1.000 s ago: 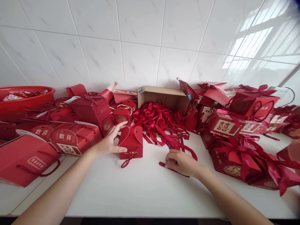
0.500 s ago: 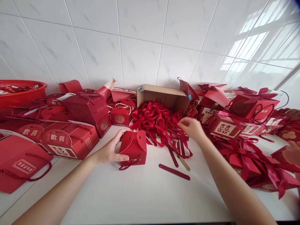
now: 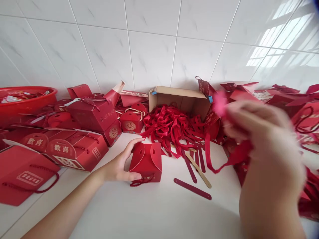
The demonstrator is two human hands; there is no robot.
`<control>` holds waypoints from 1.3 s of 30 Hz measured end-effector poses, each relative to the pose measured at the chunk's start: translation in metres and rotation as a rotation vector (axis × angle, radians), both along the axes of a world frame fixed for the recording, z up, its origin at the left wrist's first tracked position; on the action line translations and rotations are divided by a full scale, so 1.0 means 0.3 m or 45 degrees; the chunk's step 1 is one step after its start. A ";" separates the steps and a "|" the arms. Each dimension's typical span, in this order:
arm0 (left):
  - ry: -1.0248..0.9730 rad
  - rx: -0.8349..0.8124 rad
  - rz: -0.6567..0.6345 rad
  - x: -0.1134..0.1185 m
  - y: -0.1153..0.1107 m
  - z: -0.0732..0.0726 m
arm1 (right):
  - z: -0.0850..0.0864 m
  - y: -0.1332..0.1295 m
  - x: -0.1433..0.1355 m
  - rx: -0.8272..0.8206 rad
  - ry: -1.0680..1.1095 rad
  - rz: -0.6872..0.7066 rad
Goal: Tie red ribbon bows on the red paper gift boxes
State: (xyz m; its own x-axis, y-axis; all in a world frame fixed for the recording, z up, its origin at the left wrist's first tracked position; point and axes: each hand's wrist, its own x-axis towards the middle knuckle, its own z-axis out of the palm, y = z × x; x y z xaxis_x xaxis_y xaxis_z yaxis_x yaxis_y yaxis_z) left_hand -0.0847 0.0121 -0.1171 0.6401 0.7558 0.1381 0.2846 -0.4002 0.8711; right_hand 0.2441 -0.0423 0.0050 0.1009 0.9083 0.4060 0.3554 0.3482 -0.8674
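My left hand (image 3: 122, 166) grips the left side of a small red gift box (image 3: 149, 166), its thumb on the front and its fingers behind. The box stands upright on the white table, with two rounded, holed flaps at the top and a twisted cord at the front. Raised close to the camera at the right, my right hand (image 3: 264, 132) is blurred and closed on a red ribbon (image 3: 231, 159), which hangs in a loop below it. A heap of red ribbons (image 3: 171, 126) spills from an open cardboard carton (image 3: 179, 93) behind the gift box.
Dark red strips (image 3: 193, 189) and a gold strip (image 3: 199, 171) lie right of the gift box. Larger red boxes (image 3: 77, 149) crowd the left, near a red basin (image 3: 47, 96) with small packets. More red boxes (image 3: 306, 116) stand at the right, partly hidden. A tiled wall (image 3: 154, 49) rises behind.
My right hand has come from the ribbon heap toward the camera and to the right, now with a ribbon in it. My left hand still holds the gift box.
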 end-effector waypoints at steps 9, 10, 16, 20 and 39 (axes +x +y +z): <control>-0.041 -0.083 -0.028 0.009 -0.028 0.009 | -0.112 0.130 -0.182 -0.679 -0.446 0.668; -0.049 -0.095 -0.031 0.012 -0.031 0.009 | -0.114 0.128 -0.180 -0.685 -0.445 0.660; -0.024 -0.089 -0.041 0.022 -0.040 0.014 | -0.126 0.122 -0.189 -0.711 -0.470 0.636; -0.007 -0.070 -0.082 0.023 -0.042 0.017 | -0.138 0.127 -0.206 -0.693 -0.448 0.684; -0.041 -0.119 -0.112 0.031 -0.047 0.018 | -0.238 0.154 -0.237 -0.316 -0.430 0.761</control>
State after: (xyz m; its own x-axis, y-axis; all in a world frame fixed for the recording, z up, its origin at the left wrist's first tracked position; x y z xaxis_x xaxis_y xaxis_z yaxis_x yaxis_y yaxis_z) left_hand -0.0755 -0.0019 -0.1118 0.7008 0.7076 0.0910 0.2236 -0.3390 0.9138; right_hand 0.1729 0.0039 -0.0663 -0.5356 0.8382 0.1025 0.4281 0.3741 -0.8226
